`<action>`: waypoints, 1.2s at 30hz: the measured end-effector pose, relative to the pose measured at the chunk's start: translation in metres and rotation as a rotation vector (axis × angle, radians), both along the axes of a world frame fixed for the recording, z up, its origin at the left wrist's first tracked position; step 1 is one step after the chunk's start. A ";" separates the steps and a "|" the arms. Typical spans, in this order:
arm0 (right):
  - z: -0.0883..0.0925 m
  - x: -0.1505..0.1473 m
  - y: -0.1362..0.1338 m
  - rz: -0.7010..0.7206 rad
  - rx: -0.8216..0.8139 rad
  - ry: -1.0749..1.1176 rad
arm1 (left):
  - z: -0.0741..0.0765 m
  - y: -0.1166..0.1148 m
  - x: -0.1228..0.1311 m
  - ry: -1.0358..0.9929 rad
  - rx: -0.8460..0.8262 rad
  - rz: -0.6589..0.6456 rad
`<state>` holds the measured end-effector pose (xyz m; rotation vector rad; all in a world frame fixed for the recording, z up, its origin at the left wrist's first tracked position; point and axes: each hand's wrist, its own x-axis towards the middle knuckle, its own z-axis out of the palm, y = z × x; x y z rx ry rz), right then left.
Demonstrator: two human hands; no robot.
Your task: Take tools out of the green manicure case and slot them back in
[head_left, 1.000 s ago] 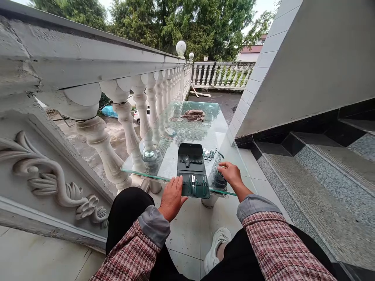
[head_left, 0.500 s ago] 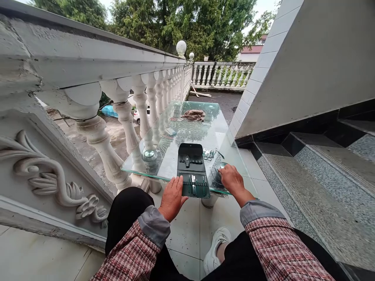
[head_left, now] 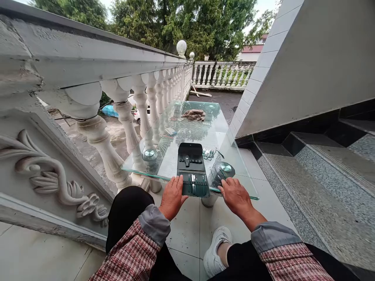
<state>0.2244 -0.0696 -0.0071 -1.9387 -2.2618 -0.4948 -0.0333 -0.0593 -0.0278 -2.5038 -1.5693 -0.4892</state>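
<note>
A dark tool case [head_left: 191,167] lies unfolded at the near edge of the glass table [head_left: 193,134], with several slim metal tools [head_left: 193,179] in its lower part and a few dark-handled items in its upper part. My left hand [head_left: 172,195] rests on the case's lower left edge, fingers together and the thumb below. At the table's near right edge is my right hand [head_left: 236,197], its fingers curled with thumb and index close together; what they hold, if anything, is too small to make out. Beyond the case's right side lie several small metal tools [head_left: 209,153].
A brown cloth [head_left: 193,114] and a small light-blue packet [head_left: 170,131] lie farther back on the glass. A round metal table support [head_left: 225,168] shows near my right hand. White balusters [head_left: 125,121] run along the left; stone steps [head_left: 319,171] rise at the right.
My right hand has drawn back toward the near edge and slightly right, uncovering the round metal support. My left hand has stayed on the case.
</note>
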 end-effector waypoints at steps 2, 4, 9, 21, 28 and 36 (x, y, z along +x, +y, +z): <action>-0.004 0.000 -0.006 0.029 0.037 -0.006 | 0.001 0.000 0.000 0.002 -0.003 0.000; -0.006 0.000 -0.009 0.058 0.036 0.046 | 0.001 -0.001 0.001 0.004 -0.006 0.001; -0.003 0.004 -0.013 0.026 -0.056 0.318 | 0.002 -0.001 0.000 0.005 -0.009 0.003; 0.001 0.002 0.009 -0.044 -0.183 1.040 | 0.004 -0.002 0.003 0.005 -0.027 0.010; 0.007 -0.032 0.048 -0.007 -0.189 1.392 | 0.006 -0.002 0.002 0.005 -0.026 0.008; 0.001 -0.049 0.071 -0.015 -0.174 1.364 | 0.005 -0.002 0.000 -0.006 -0.035 0.005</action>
